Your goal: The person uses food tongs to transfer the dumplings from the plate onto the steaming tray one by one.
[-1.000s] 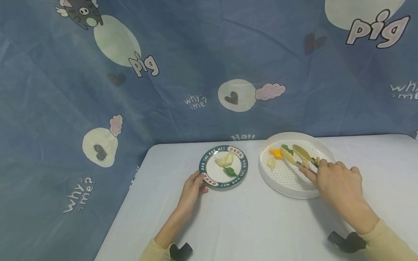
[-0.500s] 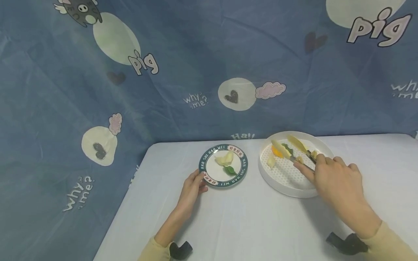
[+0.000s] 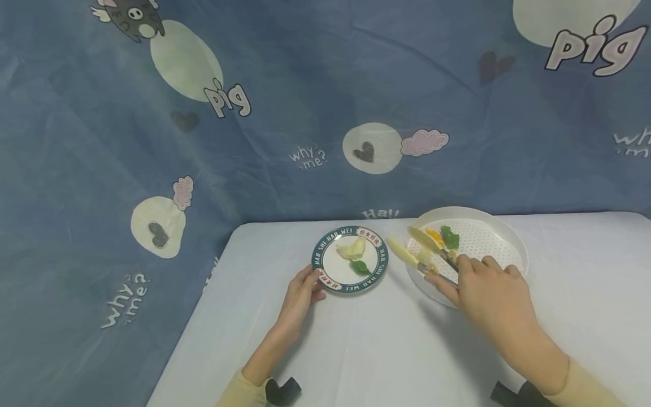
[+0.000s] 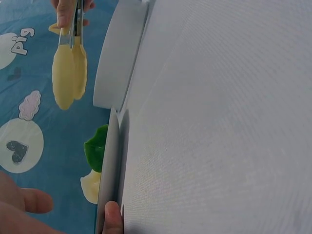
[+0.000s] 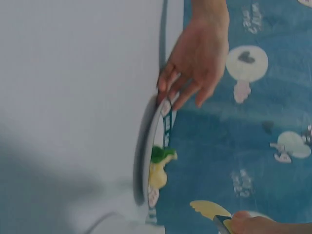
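My left hand [image 3: 297,299] is at the left rim of a small plate [image 3: 325,257] with a green lettered border, one finger below the rim and other digits loosely extended. On the plate lie a pale yellow piece [image 3: 353,249] and a green leaf-like piece [image 3: 360,267]. My right hand [image 3: 495,299] grips a pair of tongs [image 3: 432,240] with yellow tips. The tips are spread, with nothing visible between them, and reach past the left side of a round white tray [image 3: 519,243] toward the plate. In the left wrist view, the tongs [image 4: 68,73] hang above the tray's edge.
Inside the tray, on its perforated base, are an orange piece [image 3: 434,235] and a green leaf-like piece [image 3: 450,237], with pale bits partly behind the tongs. A white cloth [image 3: 371,350] covers the table. Behind it hangs a blue printed curtain [image 3: 285,73].
My right hand has moved left with the tongs, from over the tray toward the plate. The tongs' tips now point past the tray's left rim. My left hand stays at the plate.
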`<state>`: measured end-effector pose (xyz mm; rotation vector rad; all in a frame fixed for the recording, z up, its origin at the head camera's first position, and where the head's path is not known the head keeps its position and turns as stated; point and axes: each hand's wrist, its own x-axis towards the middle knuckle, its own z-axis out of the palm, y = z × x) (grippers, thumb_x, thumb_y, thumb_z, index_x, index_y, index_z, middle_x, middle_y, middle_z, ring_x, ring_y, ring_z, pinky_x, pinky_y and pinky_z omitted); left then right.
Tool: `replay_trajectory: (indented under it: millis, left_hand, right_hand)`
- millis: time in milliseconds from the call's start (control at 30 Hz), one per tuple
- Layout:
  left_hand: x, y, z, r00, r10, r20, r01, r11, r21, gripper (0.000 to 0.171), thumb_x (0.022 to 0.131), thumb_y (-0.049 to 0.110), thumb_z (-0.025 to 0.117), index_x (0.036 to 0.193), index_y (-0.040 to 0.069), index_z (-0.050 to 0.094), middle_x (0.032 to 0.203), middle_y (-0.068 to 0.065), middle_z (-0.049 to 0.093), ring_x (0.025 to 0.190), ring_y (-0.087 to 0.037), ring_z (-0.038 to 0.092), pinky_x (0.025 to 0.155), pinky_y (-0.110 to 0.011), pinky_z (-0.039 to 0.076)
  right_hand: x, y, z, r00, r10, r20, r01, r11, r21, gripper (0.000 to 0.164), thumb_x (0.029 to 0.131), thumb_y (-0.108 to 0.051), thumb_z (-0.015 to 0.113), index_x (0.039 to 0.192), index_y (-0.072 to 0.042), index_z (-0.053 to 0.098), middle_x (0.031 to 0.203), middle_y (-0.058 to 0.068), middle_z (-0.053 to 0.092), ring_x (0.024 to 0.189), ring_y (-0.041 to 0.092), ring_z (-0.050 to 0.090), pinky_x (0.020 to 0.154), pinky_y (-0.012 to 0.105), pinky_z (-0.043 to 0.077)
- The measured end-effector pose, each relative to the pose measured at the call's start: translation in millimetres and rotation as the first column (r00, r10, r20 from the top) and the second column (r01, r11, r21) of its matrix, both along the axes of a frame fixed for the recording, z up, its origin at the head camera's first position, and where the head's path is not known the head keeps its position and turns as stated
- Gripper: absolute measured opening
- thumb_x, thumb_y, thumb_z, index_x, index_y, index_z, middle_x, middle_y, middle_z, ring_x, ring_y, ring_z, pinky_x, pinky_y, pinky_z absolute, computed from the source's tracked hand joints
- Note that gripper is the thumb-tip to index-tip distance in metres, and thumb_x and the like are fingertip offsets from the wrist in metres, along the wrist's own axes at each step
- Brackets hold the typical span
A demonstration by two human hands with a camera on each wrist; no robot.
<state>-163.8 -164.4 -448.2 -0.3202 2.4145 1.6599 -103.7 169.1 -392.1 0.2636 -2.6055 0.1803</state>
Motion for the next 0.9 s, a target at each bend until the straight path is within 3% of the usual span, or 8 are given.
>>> replay_trajectory:
  millis: [133, 267, 433, 600, 800, 900]
  left_hand:
    - [0.0, 0, -0.4, 1.000, -0.003, -0.008, 0.003, 1.000, 0.006, 0.074, 0.113, 0.043, 0.042, 0.167, -0.005, 0.026, 0.148, -0.022, 0.060, 0.120, -0.025, 0.069, 0.118, -0.046, 0.056]
    - [-0.2, 0, -0.5, 1.000, -0.004, -0.013, 0.005, 1.000, 0.004, 0.073, 0.113, 0.042, 0.042, 0.167, -0.006, 0.026, 0.147, -0.022, 0.060, 0.118, -0.024, 0.069, 0.118, -0.046, 0.056]
    - [-0.4, 0, -1.7, 1.000, 0.000, -0.010, 0.000, 1.000, 0.008, 0.073, 0.114, 0.041, 0.043, 0.167, -0.006, 0.026, 0.147, -0.023, 0.060, 0.118, -0.023, 0.069, 0.116, -0.044, 0.057]
    - [-0.6, 0, -1.4, 1.000, 0.000, -0.014, 0.000, 1.000, 0.016, 0.073, 0.114, 0.041, 0.043, 0.166, -0.006, 0.026, 0.148, -0.023, 0.059, 0.121, -0.025, 0.069, 0.114, -0.041, 0.059]
    - [0.5, 1, 0.6, 1.000, 0.000, -0.014, 0.001, 1.000, 0.027, 0.074, 0.113, 0.042, 0.044, 0.167, -0.006, 0.026, 0.148, -0.023, 0.059, 0.122, -0.027, 0.068, 0.114, -0.042, 0.059]
    - [0.4, 1, 0.9, 1.000, -0.004, -0.017, 0.004, 1.000, 0.028, 0.074, 0.113, 0.042, 0.043, 0.167, -0.006, 0.026, 0.149, -0.024, 0.058, 0.124, -0.028, 0.068, 0.114, -0.041, 0.059]
  right_hand:
    - [5.6, -11, -0.5, 0.998, 0.015, 0.061, -0.017, 0.999, 0.028, 0.078, 0.099, -0.077, 0.054, 0.102, -0.003, 0.076, 0.070, 0.008, 0.068, 0.070, 0.030, 0.065, 0.053, 0.042, 0.042]
    - [9.0, -21, -1.5, 0.995, 0.039, 0.096, -0.044, 0.997, 0.056, 0.066, 0.096, -0.068, 0.067, 0.107, -0.003, 0.077, 0.073, 0.006, 0.069, 0.071, 0.027, 0.064, 0.055, 0.040, 0.043]
    - [10.4, -35, -5.4, 0.990, 0.055, 0.129, -0.062, 0.997, 0.055, 0.061, 0.093, -0.064, 0.072, 0.109, -0.005, 0.077, 0.077, 0.005, 0.071, 0.073, 0.025, 0.065, 0.057, 0.039, 0.043]
    - [10.0, -47, -7.7, 0.985, 0.059, 0.164, -0.071, 0.995, 0.064, 0.060, 0.094, -0.066, 0.071, 0.100, -0.006, 0.074, 0.077, 0.003, 0.070, 0.075, 0.023, 0.065, 0.061, 0.041, 0.048]
    - [7.0, -58, -14.9, 0.989, 0.084, 0.120, -0.095, 0.992, 0.085, 0.063, 0.094, -0.066, 0.071, 0.111, -0.005, 0.074, 0.079, 0.003, 0.073, 0.075, 0.024, 0.064, 0.062, 0.042, 0.049]
    - [4.9, -62, -18.4, 0.991, 0.094, 0.092, -0.102, 0.991, 0.085, 0.060, 0.094, -0.065, 0.072, 0.103, -0.005, 0.072, 0.078, 0.003, 0.072, 0.073, 0.025, 0.064, 0.061, 0.041, 0.047]
